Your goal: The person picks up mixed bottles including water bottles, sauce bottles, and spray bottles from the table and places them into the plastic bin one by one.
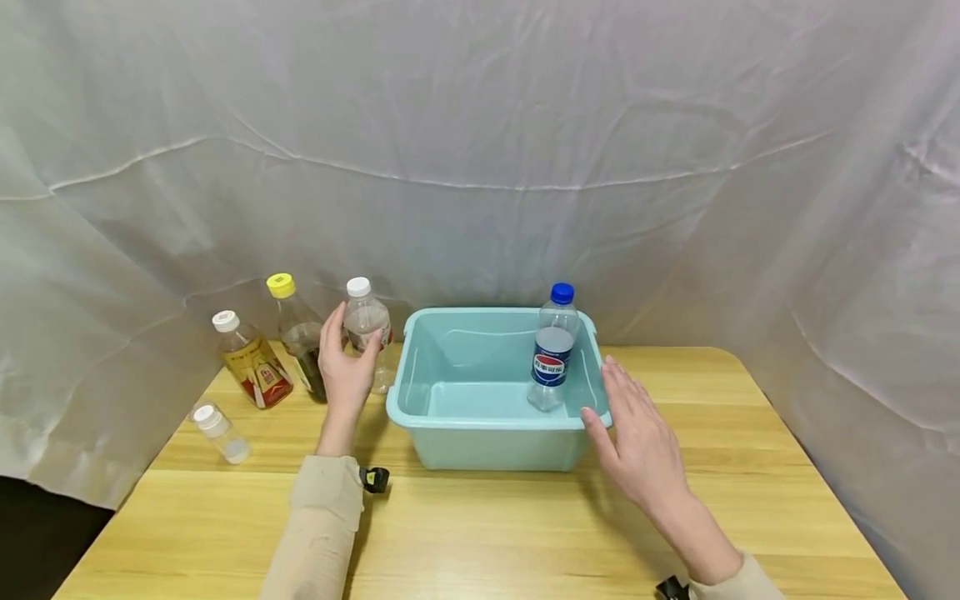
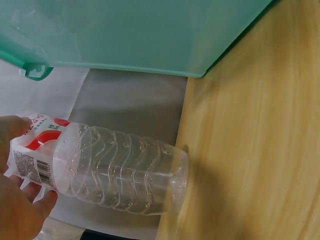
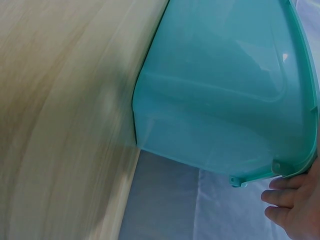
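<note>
My left hand [image 1: 348, 371] holds a clear plastic water bottle [image 1: 369, 318] with a white cap, just left of the light teal basin [image 1: 495, 448]. In the left wrist view, thumb and fingers lie around the red-and-white label [image 2: 42, 145] of this upright bottle, its base at the wooden table. My right hand [image 1: 645, 446] is at the basin's right rim, fingers extended along the outside and thumb by the front corner. Inside the basin, near its right wall, stands a Pepsi bottle [image 1: 552, 358] with a blue cap.
Left of my left hand stand a yellow-capped bottle [image 1: 309, 346] with dark liquid and a white-capped bottle [image 1: 258, 367] with a yellow-red label. A small clear bottle [image 1: 222, 433] is nearer the table's left edge. Grey cloth [image 1: 480, 233] hangs behind the table [image 1: 465, 533].
</note>
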Tool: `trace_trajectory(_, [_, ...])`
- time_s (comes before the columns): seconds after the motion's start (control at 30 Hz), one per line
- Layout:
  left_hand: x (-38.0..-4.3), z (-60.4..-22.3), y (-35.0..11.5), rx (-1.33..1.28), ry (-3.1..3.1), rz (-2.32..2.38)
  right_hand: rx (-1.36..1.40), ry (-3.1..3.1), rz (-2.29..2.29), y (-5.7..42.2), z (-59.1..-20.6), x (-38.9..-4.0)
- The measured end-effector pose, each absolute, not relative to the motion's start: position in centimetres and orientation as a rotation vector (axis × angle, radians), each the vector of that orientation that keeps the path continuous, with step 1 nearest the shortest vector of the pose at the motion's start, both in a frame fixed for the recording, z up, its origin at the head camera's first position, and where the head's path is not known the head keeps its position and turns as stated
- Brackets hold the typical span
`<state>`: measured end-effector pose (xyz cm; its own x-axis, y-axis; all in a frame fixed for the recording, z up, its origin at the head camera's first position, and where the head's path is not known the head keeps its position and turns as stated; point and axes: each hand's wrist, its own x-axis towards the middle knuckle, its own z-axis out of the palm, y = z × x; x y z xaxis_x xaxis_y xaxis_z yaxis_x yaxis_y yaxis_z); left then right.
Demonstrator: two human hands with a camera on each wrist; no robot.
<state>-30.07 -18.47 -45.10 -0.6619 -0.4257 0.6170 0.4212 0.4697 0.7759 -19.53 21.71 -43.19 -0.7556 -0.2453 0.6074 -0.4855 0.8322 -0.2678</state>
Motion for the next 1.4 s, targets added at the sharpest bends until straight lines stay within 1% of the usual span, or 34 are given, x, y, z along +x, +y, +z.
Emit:
trace_trajectory(0.73, [-29.3, -44.7, -18.4, 0.018, -1.891, -1.280, 0.538, -2.425, 0.551, 21.8, -43.4, -19.3])
trace_trajectory(1.4, [-27.8, -40.8, -18.0, -0.100, -1.756, -1.296, 0.541, -2.423, 0.542, 21.7, -43.3, -19.6])
